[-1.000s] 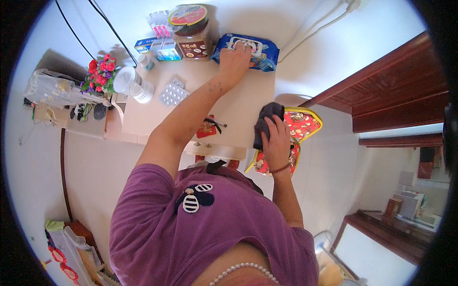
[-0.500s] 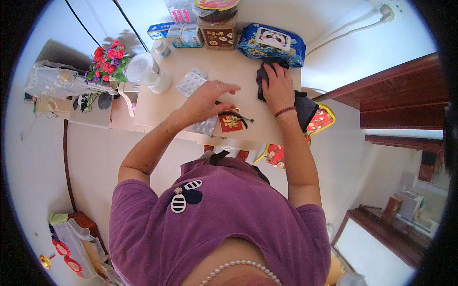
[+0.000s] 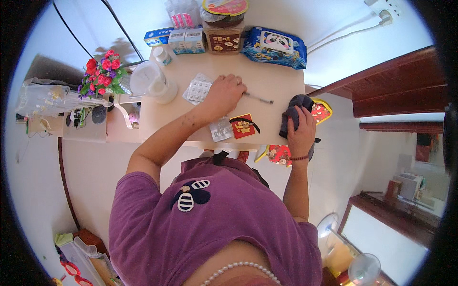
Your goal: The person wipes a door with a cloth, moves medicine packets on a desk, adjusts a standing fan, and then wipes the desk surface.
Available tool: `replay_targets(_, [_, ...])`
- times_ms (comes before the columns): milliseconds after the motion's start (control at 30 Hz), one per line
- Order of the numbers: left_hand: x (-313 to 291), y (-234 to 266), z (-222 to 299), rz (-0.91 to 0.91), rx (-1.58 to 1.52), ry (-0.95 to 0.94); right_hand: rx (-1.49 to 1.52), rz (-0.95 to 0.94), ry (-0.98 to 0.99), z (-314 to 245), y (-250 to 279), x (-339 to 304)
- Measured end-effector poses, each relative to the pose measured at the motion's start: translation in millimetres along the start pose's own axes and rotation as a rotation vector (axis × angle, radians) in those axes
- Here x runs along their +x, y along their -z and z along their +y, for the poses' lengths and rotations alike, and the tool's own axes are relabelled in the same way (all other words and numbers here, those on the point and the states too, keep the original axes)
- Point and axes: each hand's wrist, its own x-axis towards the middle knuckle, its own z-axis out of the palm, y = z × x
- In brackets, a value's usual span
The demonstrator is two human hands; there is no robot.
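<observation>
My left hand is closed on a slim grey pen, whose end sticks out to the right above the pale table. Beneath that wrist, partly covered, lies a silver blister pack. Another blister pack lies just left of the hand. Close by, a small red square charm with gold characters and a black cord rests near the front edge. My right hand grips a bunched dark grey cloth at the table's right edge, and part of the cloth hangs below the hand.
Along the back stand small medicine boxes, a brown-labelled jar and a blue pack of wipes. A white bottle and a translucent plastic jug stand at the left, beside artificial flowers. A red patterned seat shows past the right edge.
My left hand has lifted the pen off the red charm and moved away from me. My right hand has drawn the cloth from near the wipes toward me, to the table's right edge.
</observation>
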Motion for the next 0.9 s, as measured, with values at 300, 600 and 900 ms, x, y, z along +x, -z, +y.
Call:
replay_targets(300, [51,-10,-12,0.244,-0.043,0.006,-0.016,0.073,-0.03,-4,-7,8])
replay_targets(600, [-32,25,32,-0.23,-0.216,-0.045,-0.037,0.061,-0.037,-5,-6,7])
replay_targets(900, [8,-6,22,-0.036,-0.028,-0.057,-0.024,0.065,-0.041,-1,-7,7])
